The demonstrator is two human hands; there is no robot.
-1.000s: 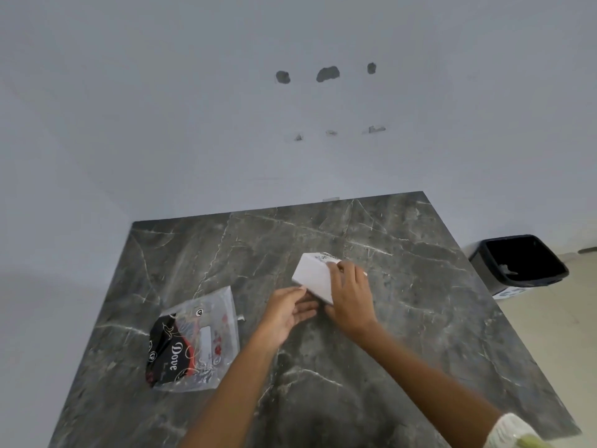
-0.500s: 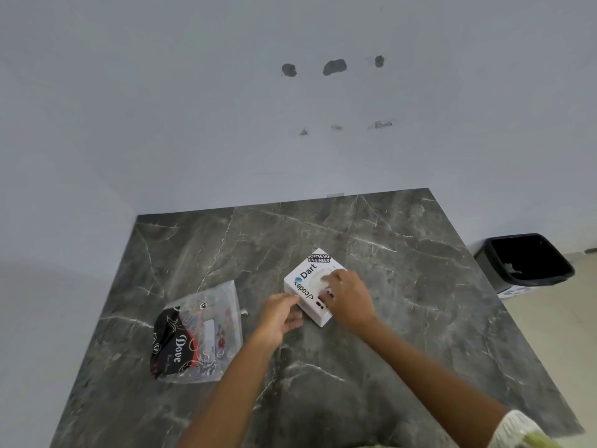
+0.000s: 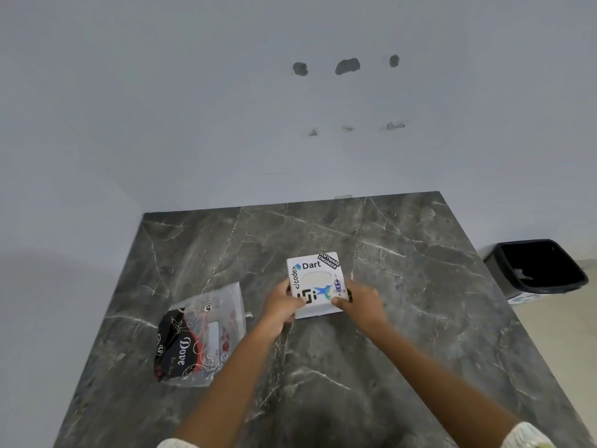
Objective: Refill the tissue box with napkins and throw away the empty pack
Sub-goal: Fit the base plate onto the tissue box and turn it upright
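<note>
Dark veined marble worktop (image 3: pixel 420 318) runs out from you to a grey wall. Nearest, by its left edge, the crumpled Dove napkin pack (image 3: pixel 200 334) lies apart, seemingly emptied. Mid-worktop, your left hand (image 3: pixel 280 304) and right hand (image 3: pixel 361 301) clamp opposite sides of the stickered tissue box (image 3: pixel 318 282), probably squaring it upright. Beyond the right edge waits a black bin (image 3: pixel 536 270).

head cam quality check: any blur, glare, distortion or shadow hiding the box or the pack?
Head view: soft, even light, no hard glare on the marble table; wide-angle bend at the edges; slight softness overall, yet the stickers on the tissue box read clearly; the left hand and right hand cover its near corners; the empty pack shows only mild sheen; a dim shadow sits near the bottom edge.
</note>
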